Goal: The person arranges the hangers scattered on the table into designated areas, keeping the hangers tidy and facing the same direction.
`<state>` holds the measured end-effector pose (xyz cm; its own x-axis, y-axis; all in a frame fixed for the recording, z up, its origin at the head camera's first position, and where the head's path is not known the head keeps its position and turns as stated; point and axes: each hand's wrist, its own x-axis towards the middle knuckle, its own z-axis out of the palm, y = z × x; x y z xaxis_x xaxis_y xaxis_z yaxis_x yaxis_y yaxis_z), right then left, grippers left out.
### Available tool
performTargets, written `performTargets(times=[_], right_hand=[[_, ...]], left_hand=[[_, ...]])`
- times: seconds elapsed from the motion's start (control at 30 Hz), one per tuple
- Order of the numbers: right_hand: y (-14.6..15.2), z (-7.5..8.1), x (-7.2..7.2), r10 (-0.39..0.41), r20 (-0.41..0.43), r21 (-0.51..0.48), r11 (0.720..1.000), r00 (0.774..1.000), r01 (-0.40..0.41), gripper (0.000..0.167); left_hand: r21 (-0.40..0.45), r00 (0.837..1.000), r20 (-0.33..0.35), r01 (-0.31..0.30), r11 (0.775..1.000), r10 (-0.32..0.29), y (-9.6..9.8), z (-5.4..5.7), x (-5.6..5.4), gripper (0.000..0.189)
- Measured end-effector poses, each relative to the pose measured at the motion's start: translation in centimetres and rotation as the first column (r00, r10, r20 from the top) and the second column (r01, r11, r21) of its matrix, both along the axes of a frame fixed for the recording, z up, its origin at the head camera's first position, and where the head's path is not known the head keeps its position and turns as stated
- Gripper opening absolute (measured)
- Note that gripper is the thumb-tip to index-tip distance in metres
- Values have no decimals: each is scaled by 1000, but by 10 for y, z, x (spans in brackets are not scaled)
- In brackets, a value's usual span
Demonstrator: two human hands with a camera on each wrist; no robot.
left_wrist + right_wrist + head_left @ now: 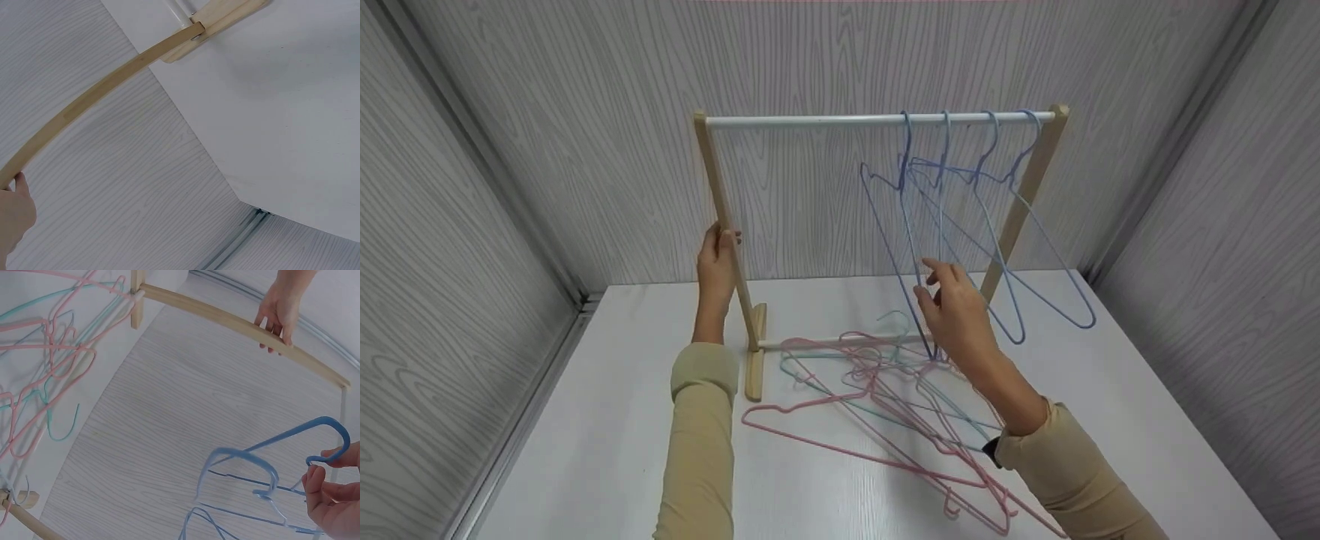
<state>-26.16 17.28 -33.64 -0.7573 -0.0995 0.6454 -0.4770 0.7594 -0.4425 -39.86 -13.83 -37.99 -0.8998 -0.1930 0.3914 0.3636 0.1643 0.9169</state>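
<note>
My left hand (716,259) grips the left wooden post of a rack (722,187) about midway up. The right wrist view shows those fingers wrapped round the wood. Several blue hangers (998,247) hang by their hooks from the white top rail (810,120), towards its right end. Close by the leftmost blue hanger (883,225) is my right hand (956,307), its fingers loosely bent with a gap between thumb and forefinger. In the right wrist view a blue hanger end (326,421) lies right at the fingertips; whether they touch is hard to see.
Pink hangers (840,451) and turquoise hangers (892,416) lie tangled on the white tabletop (585,450), before and under the rack. A white lower bar (810,344) joins the posts. Grey wood-patterned panels (622,150) enclose the back and sides.
</note>
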Motion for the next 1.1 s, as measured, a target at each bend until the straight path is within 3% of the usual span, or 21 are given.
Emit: performTargets(times=[0.13,0.23,0.4,0.5,0.57,0.77,1.1], right_hand=[[21,12,5,-56,-46,-53,997,997,54,30],[47,21,7,-169,-97,-75,984,981,162,28],[98,18,5,-409,-62,-32,912,910,408,29],[122,7,6,-488,1,18,873,873,488,32],[132,-2,6,-505,5,47,862,863,504,32],[144,-22,6,-490,-89,56,867,867,495,24],[137,-24,10,-467,-113,-27,884,877,467,16]], left_hand=[[-4,1000,-2,1,1000,-1,0,0,0,45],[-5,1000,-14,2,1000,-2,1,0,-1,43],[0,1000,-31,3,1000,-3,1,0,-2,42],[-11,999,-34,1,1000,-1,0,-1,-1,43],[-11,1000,-31,1,1000,-1,0,-1,0,44],[-25,1000,-6,16,1000,-16,-1,0,3,48],[-27,1000,-11,2,1000,-2,-1,0,1,47]])
